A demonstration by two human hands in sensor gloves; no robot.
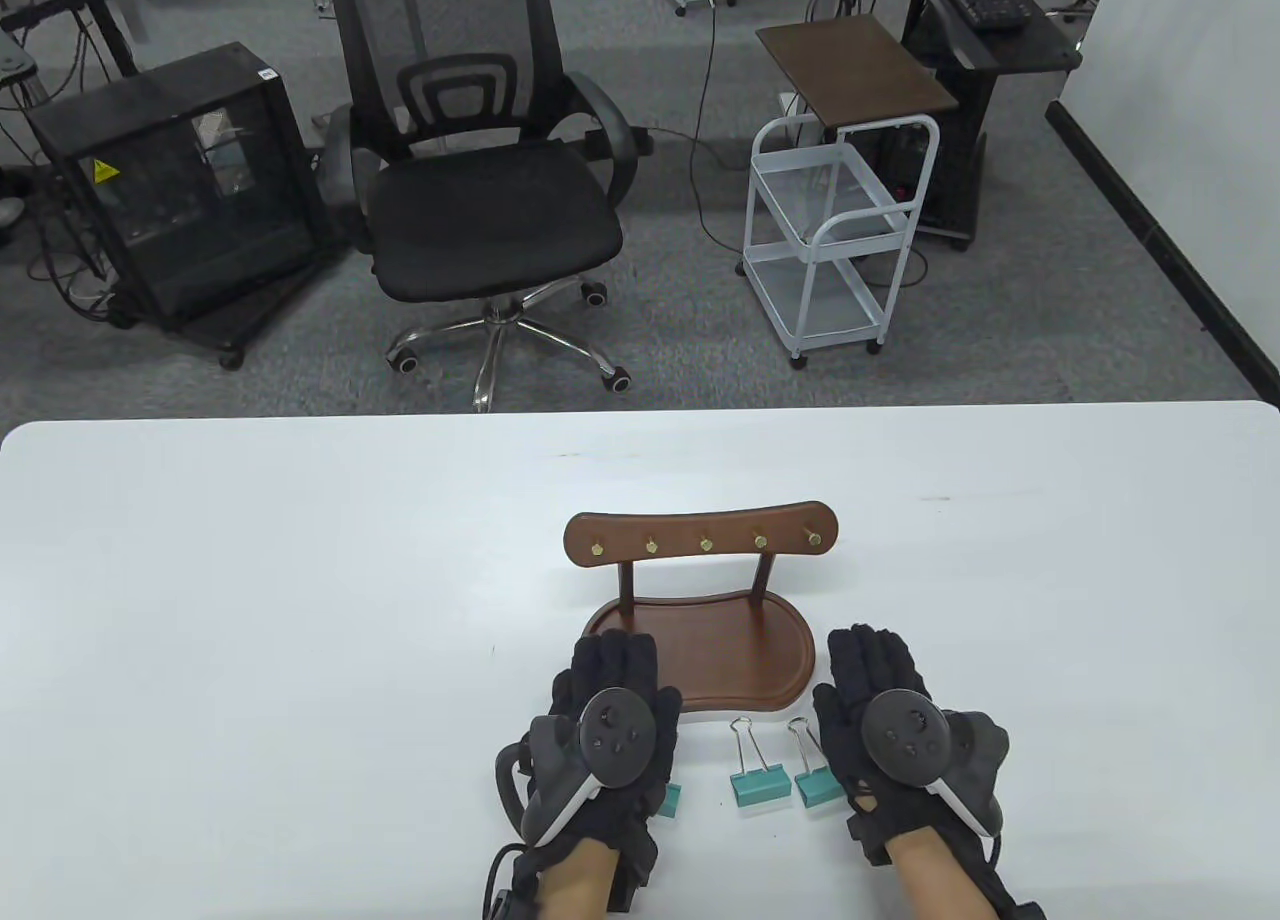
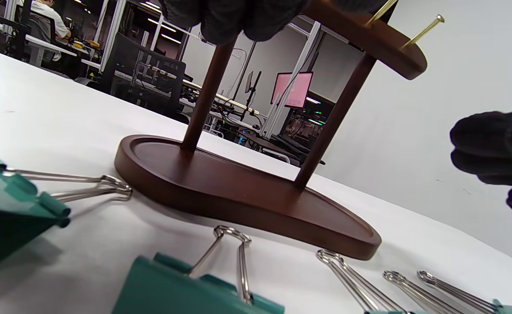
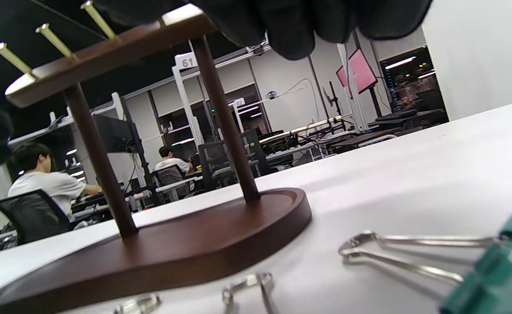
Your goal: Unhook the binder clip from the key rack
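The dark wooden key rack [image 1: 700, 650] stands at the table's middle front, and the several brass hooks [image 1: 705, 541] on its top bar are bare. Teal binder clips lie flat on the table in front of its base: one [image 1: 745, 775] between my hands, one [image 1: 815, 775] by my right hand, one [image 1: 668, 800] partly hidden under my left hand. The left wrist view shows the base [image 2: 238, 196] with clips [image 2: 7, 209] [image 2: 195, 283] before it. My left hand [image 1: 612, 695] lies palm down over the base's front left edge, holding nothing. My right hand [image 1: 880, 685] lies palm down at the base's right end, holding nothing.
The white table [image 1: 250, 580] stretches wide to the left, right and behind the rack. Past its far edge stand an office chair [image 1: 490, 210] and a white trolley [image 1: 830, 250] on the floor.
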